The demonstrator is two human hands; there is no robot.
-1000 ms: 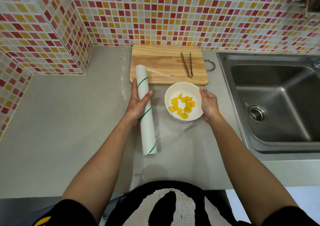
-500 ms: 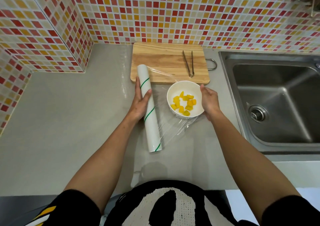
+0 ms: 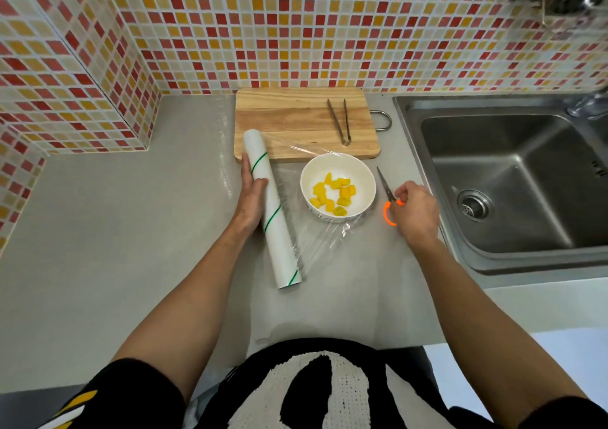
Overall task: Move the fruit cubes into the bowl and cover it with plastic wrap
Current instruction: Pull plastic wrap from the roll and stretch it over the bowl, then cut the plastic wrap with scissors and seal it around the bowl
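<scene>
A white bowl [image 3: 339, 168] holding several yellow fruit cubes [image 3: 333, 193] stands on the grey counter below the wooden cutting board [image 3: 296, 122]. Clear plastic wrap [image 3: 316, 241] stretches from the white roll [image 3: 271, 208] across the bowl. My left hand [image 3: 251, 198] grips the roll, which lies on the counter left of the bowl. My right hand [image 3: 416, 211] is right of the bowl, its fingers closed on the orange handles of a pair of scissors [image 3: 388, 203] lying on the counter.
Metal tongs [image 3: 340, 120] lie on the cutting board. A steel sink [image 3: 513, 181] takes up the right side. Tiled walls close the back and the left corner. Bare counter [image 3: 115, 231] spreads to the left.
My right hand has let go of the bowl's right rim and moved right onto the scissors. My left hand still holds the roll.
</scene>
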